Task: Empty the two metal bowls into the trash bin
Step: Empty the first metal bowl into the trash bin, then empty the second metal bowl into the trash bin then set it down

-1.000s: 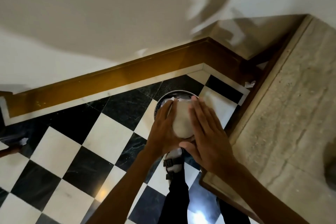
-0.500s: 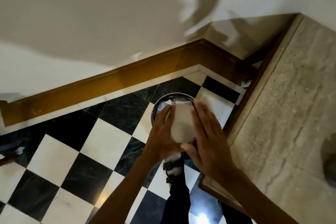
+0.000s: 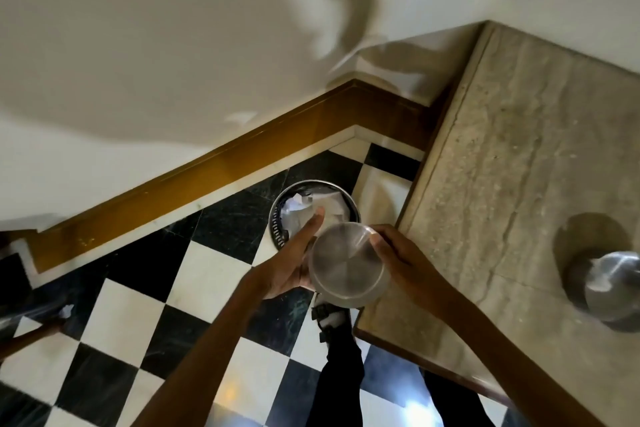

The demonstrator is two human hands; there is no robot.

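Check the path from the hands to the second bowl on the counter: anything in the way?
Nothing visible stands on the counter between the right hand and the second bowl. But both hands are occupied: the right hand grips the first bowl, the left hand steadies it near the trash bin.

We see a black-and-white checkered floor (image 3: 131, 319) across the lower left, a wooden baseboard (image 3: 221, 166) beneath the pale wall (image 3: 138, 45), and a beige stone countertop (image 3: 512, 163) at right.
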